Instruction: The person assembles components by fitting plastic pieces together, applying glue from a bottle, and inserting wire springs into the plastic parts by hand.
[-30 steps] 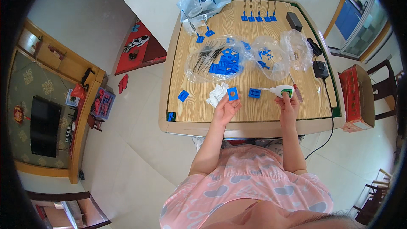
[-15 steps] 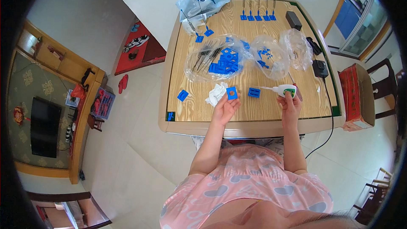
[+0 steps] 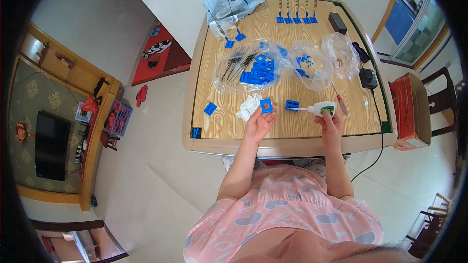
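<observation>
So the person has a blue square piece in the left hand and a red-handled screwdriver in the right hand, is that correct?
Not quite: the head view shows a white bottle in the right hand; the red-handled screwdriver lies on the table. The left hand does have the blue square piece.

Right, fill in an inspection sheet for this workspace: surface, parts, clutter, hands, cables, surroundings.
Surface: wood-grain table with pale rim.
Things in use: blue square plastic piece with round hole; white plastic bottle with thin nozzle.
Clutter: crumpled white tissue; clear plastic bags of parts; red-handled screwdriver.
Hands: left hand, fingers on the square piece; right hand, fingers on the bottle.
Cables: black cable drooping past the table's near edge, right side.
Surroundings: red cardboard box right of the table; pale floor.
</observation>
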Action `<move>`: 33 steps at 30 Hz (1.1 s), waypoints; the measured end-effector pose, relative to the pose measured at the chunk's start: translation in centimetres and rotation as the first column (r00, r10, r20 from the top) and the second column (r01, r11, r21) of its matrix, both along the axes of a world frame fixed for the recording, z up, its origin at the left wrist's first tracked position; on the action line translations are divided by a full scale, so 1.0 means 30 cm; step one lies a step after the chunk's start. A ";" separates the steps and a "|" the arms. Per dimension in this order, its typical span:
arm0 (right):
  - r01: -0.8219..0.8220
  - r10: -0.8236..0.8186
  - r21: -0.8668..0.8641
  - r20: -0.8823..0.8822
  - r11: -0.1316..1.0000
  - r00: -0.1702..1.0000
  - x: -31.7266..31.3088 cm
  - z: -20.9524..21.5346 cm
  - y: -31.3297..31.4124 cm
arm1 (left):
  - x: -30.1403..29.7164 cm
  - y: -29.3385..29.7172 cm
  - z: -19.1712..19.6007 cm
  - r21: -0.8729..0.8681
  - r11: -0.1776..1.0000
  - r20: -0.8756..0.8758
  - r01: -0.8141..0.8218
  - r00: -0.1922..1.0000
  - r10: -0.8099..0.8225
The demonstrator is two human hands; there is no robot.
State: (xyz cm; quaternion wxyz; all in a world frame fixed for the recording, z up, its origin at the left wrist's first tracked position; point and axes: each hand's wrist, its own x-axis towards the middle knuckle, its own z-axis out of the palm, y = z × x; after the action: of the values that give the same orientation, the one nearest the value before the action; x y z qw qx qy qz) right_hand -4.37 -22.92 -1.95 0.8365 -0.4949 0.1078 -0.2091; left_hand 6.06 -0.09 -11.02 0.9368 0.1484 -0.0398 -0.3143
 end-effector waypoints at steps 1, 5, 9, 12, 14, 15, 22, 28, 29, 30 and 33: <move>0.001 -0.001 -0.003 -0.004 1.000 1.000 0.001 0.002 0.003 | 0.000 0.000 0.001 0.008 1.000 0.002 -0.001 1.000 0.001; 0.000 0.000 -0.016 -0.017 1.000 1.000 0.006 0.009 0.011 | 0.000 0.000 0.004 0.010 1.000 0.006 0.004 1.000 -0.004; -0.002 0.002 -0.013 -0.037 1.000 0.999 0.012 0.001 0.011 | 0.001 -0.001 0.004 0.013 1.000 0.013 -0.001 1.000 0.001; -0.006 0.005 -0.014 -0.032 1.000 0.999 0.014 -0.012 0.004 | 0.001 -0.003 0.006 0.014 1.000 0.009 -0.004 1.000 0.004; -0.008 0.007 -0.017 -0.027 1.000 1.000 0.014 -0.013 0.005 | 0.001 -0.003 0.006 0.015 1.000 0.000 -0.005 1.000 0.005; -0.009 0.008 -0.017 -0.026 1.000 1.000 0.012 -0.012 0.004 | 0.002 -0.003 0.005 0.019 1.000 -0.006 -0.007 1.000 0.007; 0.002 -0.002 -0.012 0.022 1.000 1.000 0.002 0.014 -0.004 | 0.000 -0.003 0.007 0.025 1.000 -0.025 -0.008 1.000 0.009; 0.037 -0.037 -0.011 0.000 0.999 0.999 -0.013 0.009 -0.027 | 0.002 -0.002 0.004 0.022 1.000 0.008 -0.007 1.000 0.007; 0.037 -0.037 -0.011 -0.001 0.999 0.999 -0.015 0.008 -0.029 | 0.003 -0.002 0.003 0.021 1.000 0.007 -0.007 1.000 0.007; 0.039 -0.039 -0.010 0.003 0.999 0.999 -0.017 0.006 -0.031 | 0.003 -0.001 0.003 0.019 1.000 0.009 -0.005 1.000 0.004; 0.046 -0.046 -0.011 0.003 0.999 0.999 -0.017 0.005 -0.030 | 0.002 -0.003 0.003 0.017 1.000 0.015 -0.001 1.000 0.001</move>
State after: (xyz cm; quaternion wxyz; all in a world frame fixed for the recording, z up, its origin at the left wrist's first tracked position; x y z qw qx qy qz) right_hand -4.89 -23.83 -1.79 0.8290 -0.4964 0.1168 -0.2295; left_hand 6.12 -0.17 -10.92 0.9354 0.1586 -0.0442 -0.3129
